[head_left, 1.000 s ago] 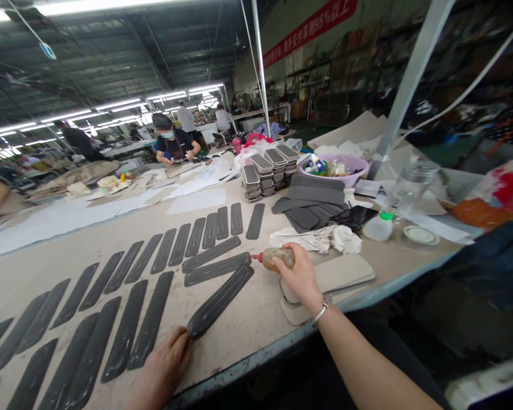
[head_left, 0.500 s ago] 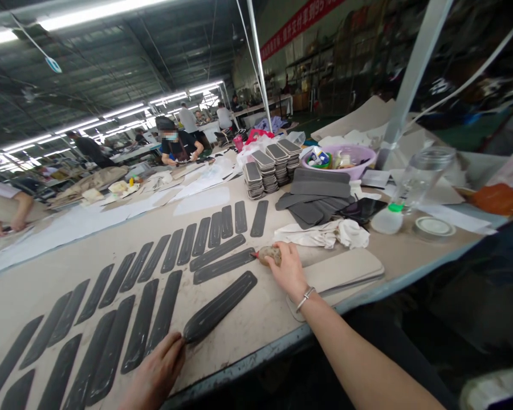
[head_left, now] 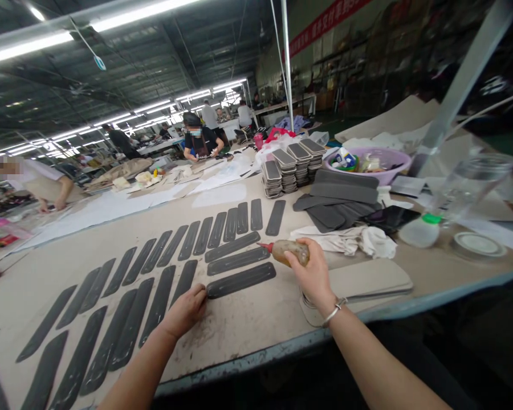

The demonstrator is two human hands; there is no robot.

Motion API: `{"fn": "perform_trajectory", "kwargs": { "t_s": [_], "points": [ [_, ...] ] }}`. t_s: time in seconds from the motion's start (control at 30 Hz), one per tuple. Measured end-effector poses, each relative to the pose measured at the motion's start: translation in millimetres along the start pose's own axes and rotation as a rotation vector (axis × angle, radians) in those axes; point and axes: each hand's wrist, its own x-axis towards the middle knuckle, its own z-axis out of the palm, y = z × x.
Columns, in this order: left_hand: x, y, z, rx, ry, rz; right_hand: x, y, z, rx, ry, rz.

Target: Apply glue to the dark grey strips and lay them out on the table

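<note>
My left hand (head_left: 188, 307) has its fingers closed at the left end of a dark grey rounded strip (head_left: 241, 280), which lies on the table with a glossy line along it. In my right hand (head_left: 314, 272) is a squeeze bottle (head_left: 285, 251) of brownish liquid, tilted sideways. Its red nozzle points left, over the right end of a neighbouring dark strip (head_left: 238, 261). Several more strips lie in slanted rows to the left, many with shiny wet-looking lines, such as one strip (head_left: 158, 304) near my left wrist.
Beige flat pieces (head_left: 367, 279) lie right of my right hand, with a white cloth (head_left: 346, 239) behind them. Stacked pads (head_left: 282, 171), dark sheets (head_left: 342, 196), a purple basin (head_left: 393, 165) and a green-capped bottle (head_left: 423, 229) stand farther back. Co-workers sit across the table.
The strip at my left hand was tilted up and now lies flatter, beside the others. My right hand still holds the bottle, now showing more of its body. The view has swung left.
</note>
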Motion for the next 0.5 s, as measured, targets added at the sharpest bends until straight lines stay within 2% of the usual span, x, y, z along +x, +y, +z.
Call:
{"fn": "perform_trajectory", "kwargs": {
  "t_s": [0.07,0.33,0.4,0.5],
  "points": [
    [2.4,-5.3,0.0,-0.007,-0.009,-0.007,0.5,-3.4,-4.4,0.021,-0.002,0.034],
    [12.0,-22.6,-4.1,-0.065,-0.008,-0.098,5.3,-18.4,-35.1,0.034,-0.017,0.017],
    [10.6,-31.5,2.1,-0.093,0.006,-0.121,4.4,-22.4,-45.5,0.065,-0.021,0.040],
    [9.7,-57.3,19.0,-0.090,0.048,-0.176,1.8,-30.2,-60.0,0.158,-0.035,0.103]
  ]
}}
